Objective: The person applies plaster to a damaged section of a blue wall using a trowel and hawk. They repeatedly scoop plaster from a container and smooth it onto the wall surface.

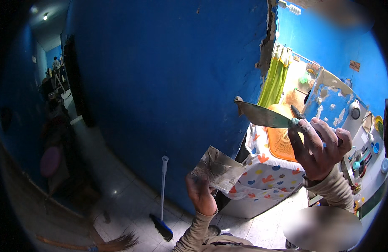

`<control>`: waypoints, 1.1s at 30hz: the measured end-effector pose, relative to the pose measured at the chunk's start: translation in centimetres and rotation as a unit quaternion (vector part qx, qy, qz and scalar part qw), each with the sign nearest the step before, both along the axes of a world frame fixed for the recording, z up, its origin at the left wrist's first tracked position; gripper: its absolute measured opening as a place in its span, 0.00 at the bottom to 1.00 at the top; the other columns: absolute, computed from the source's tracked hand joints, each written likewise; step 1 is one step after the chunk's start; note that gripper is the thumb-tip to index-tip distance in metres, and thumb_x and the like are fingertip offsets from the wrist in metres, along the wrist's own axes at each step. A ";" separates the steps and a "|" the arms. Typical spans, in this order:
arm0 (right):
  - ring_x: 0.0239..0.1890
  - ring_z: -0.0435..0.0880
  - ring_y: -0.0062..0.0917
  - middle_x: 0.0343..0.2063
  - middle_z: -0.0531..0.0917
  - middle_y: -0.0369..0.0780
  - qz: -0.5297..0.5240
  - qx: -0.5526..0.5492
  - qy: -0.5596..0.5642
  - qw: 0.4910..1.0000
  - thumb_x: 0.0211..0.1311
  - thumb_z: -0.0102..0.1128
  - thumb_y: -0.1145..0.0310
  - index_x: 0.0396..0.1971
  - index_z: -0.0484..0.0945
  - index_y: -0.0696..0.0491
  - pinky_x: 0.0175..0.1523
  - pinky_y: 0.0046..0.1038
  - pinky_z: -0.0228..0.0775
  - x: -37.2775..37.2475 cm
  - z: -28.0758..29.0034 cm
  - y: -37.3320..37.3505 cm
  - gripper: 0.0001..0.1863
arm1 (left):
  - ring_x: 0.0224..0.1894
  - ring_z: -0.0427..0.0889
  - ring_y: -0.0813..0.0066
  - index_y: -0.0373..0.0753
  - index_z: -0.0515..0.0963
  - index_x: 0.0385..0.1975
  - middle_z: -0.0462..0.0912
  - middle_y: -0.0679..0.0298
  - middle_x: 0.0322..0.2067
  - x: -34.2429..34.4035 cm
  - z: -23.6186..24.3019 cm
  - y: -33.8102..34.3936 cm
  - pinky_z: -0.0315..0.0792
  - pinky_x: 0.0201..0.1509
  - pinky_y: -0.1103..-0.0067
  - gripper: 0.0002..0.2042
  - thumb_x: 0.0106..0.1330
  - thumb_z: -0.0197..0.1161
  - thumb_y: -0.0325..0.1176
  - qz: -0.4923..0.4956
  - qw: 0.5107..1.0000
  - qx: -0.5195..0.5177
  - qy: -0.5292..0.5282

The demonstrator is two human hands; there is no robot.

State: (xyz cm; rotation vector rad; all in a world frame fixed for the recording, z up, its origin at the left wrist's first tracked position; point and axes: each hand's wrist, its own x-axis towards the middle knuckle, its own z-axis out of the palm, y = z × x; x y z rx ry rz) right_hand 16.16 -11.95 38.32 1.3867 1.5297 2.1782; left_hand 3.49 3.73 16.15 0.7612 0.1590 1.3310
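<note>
My right hand (318, 157) is raised and closed around the handle of a putty knife (265, 116). Its metal blade points left, with a dab of grey paste at the tip, close to the corner of the blue wall (194, 84); whether it touches the wall I cannot tell. Lower down, my left hand (202, 197) grips a flat, squarish grey plate (219, 170) by its near left edge. Grey smears cover the plate, and its material is unclear. Along the wall's corner, a strip of chipped plaster (266, 46) shows bare.
Behind the corner stands a table with a patterned tablecloth (261, 178) and an orange basket (282, 138). A blue brush broom (162, 193) leans against the wall. A straw broom (114, 243) lies lower left. Kitchen utensils (362, 161) hang or lie at right, near a green curtain (276, 82).
</note>
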 end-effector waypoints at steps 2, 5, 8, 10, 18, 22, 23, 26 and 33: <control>0.45 0.80 0.27 0.43 0.82 0.31 0.011 0.023 0.022 0.999 0.51 0.71 0.69 0.42 0.81 0.40 0.48 0.36 0.60 1.6 -1.0 -0.2 0.17 | 0.55 0.76 0.68 0.35 0.59 0.61 0.73 0.55 0.54 0.7 0.1 0.1 0.78 0.51 0.74 0.21 0.69 0.53 0.25 -0.035 0.999 -0.021 -0.011; 0.45 0.80 0.28 0.42 0.82 0.32 0.021 0.039 0.059 0.997 0.50 0.70 0.70 0.42 0.81 0.41 0.48 0.37 0.61 2.3 -1.5 -0.5 0.17 | 0.56 0.75 0.66 0.38 0.61 0.61 0.72 0.57 0.55 0.7 -0.2 0.1 0.78 0.53 0.71 0.21 0.68 0.55 0.29 -0.064 0.996 -0.054 -0.004; 0.44 0.80 0.30 0.40 0.81 0.36 0.035 0.044 0.115 0.992 0.47 0.68 0.73 0.40 0.83 0.44 0.48 0.37 0.62 1.5 -0.7 -0.3 0.17 | 0.57 0.74 0.65 0.40 0.65 0.59 0.72 0.58 0.55 0.6 -0.1 0.2 0.76 0.54 0.68 0.22 0.66 0.59 0.34 -0.066 0.996 -0.064 -0.009; 0.44 0.80 0.31 0.40 0.81 0.36 0.044 0.063 0.127 0.989 0.46 0.67 0.74 0.40 0.83 0.46 0.49 0.37 0.62 1.8 0.4 -0.3 0.17 | 0.57 0.74 0.64 0.39 0.64 0.60 0.71 0.57 0.56 0.7 -0.4 0.5 0.75 0.55 0.68 0.24 0.65 0.60 0.35 -0.066 0.996 -0.057 -0.008; 0.44 0.80 0.33 0.38 0.84 0.38 0.162 0.093 0.256 0.949 0.51 0.64 0.81 0.39 0.83 0.52 0.56 0.35 0.62 6.1 6.7 0.9 0.14 | 0.42 0.79 0.75 0.36 0.64 0.55 0.76 0.60 0.46 0.6 -1.6 0.7 0.79 0.42 0.78 0.17 0.68 0.55 0.32 -0.034 0.994 -0.095 0.031; 0.45 0.79 0.30 0.38 0.83 0.36 0.166 0.093 0.275 0.942 0.52 0.65 0.77 0.37 0.84 0.50 0.57 0.32 0.60 8.9 9.1 1.6 0.11 | 0.43 0.79 0.75 0.37 0.64 0.56 0.76 0.60 0.47 0.5 -1.9 0.5 0.79 0.40 0.79 0.18 0.68 0.55 0.33 -0.034 0.993 -0.107 0.042; 0.46 0.78 0.29 0.38 0.83 0.35 0.164 0.091 0.272 0.944 0.51 0.65 0.77 0.36 0.84 0.49 0.57 0.31 0.60 9.6 9.4 1.7 0.11 | 0.43 0.79 0.75 0.37 0.64 0.57 0.76 0.60 0.47 0.4 -2.1 0.5 0.78 0.40 0.79 0.19 0.68 0.56 0.33 -0.034 0.992 -0.110 0.044; 0.45 0.78 0.29 0.37 0.82 0.35 0.169 0.087 0.281 0.941 0.51 0.65 0.76 0.35 0.84 0.48 0.56 0.31 0.61 11.1 9.3 1.8 0.10 | 0.53 0.76 0.67 0.37 0.62 0.62 0.72 0.58 0.55 0.3 -2.7 0.4 0.74 0.54 0.69 0.24 0.68 0.55 0.33 -0.063 0.989 -0.116 0.066; 0.43 0.79 0.31 0.37 0.82 0.36 0.144 0.095 0.239 0.956 0.51 0.65 0.77 0.38 0.83 0.47 0.53 0.33 0.62 9.4 6.9 1.6 0.13 | 0.55 0.75 0.66 0.36 0.60 0.65 0.71 0.57 0.57 -0.3 -3.0 0.6 0.74 0.55 0.70 0.26 0.68 0.56 0.34 -0.077 0.989 -0.109 0.070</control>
